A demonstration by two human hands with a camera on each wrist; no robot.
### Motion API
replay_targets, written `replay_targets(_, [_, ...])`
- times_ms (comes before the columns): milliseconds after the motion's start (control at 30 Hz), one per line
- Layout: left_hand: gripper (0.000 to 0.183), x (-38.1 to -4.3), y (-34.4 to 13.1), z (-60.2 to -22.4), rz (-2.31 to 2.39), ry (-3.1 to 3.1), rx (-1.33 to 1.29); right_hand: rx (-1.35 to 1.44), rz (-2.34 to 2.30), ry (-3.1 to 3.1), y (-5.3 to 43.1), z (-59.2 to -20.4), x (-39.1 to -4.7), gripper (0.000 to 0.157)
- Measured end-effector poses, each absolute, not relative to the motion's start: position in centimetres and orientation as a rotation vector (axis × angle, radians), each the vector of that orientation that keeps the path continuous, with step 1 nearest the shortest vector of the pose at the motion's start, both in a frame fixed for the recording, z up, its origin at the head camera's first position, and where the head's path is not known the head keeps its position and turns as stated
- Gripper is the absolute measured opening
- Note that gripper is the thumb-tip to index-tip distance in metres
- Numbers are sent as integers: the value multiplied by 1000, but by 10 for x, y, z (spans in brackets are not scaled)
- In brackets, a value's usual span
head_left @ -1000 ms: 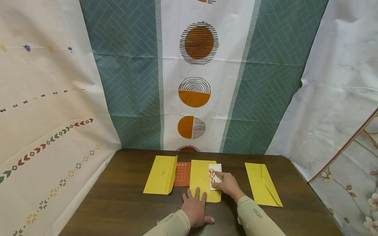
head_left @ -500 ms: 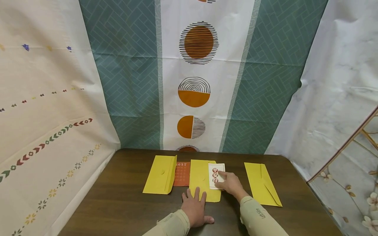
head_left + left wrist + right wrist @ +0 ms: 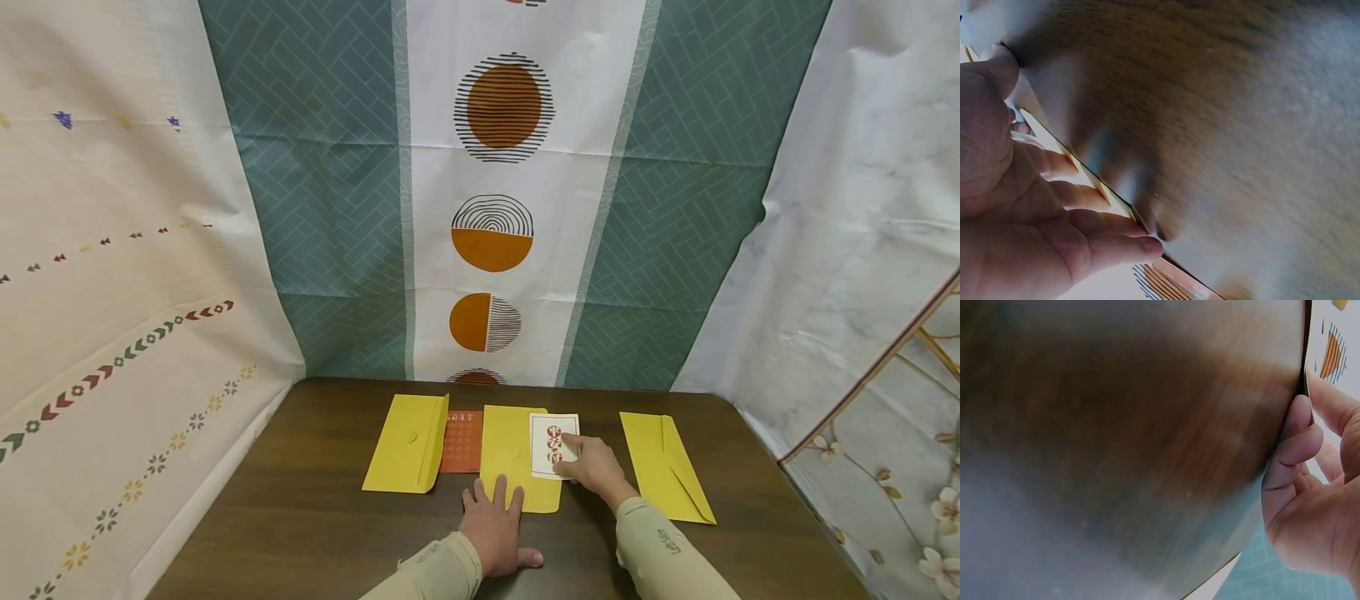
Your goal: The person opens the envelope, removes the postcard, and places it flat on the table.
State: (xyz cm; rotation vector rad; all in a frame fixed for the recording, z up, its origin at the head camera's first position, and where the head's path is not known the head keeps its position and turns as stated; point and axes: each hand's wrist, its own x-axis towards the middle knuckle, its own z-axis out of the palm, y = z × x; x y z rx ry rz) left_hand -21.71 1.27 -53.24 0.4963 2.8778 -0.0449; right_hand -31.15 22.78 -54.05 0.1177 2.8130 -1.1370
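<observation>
The middle yellow envelope (image 3: 504,446) lies on the dark wooden table (image 3: 315,500), its mouth facing right. From that mouth sticks a white card (image 3: 542,454) with red round characters, lying over the open flap. My right hand (image 3: 600,471) pinches the card near its right edge; in the right wrist view its fingers (image 3: 1297,450) are curled. My left hand (image 3: 493,529) rests with spread fingers, fingertips on the envelope's lower edge and thumb on the table. The card's left part is hidden inside the envelope.
A red printed paper (image 3: 461,442) lies between the middle envelope and another yellow envelope (image 3: 401,446) on the left. At the right lies a third yellow envelope (image 3: 663,467). A patterned cloth (image 3: 487,208) hangs behind the table's back edge.
My right hand has moved rightward with the white card, and more of the card now shows outside the envelope's mouth. The left hand has stayed in place.
</observation>
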Motion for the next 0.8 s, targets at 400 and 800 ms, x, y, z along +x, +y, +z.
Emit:
replay_targets(400, [97, -215, 12, -532, -77, 2894, 514, 113, -1058, 2842, 238, -535, -310, 72])
replay_targets(800, [97, -213, 13, -529, -86, 2889, 502, 113, -972, 2884, 255, -532, -310, 70])
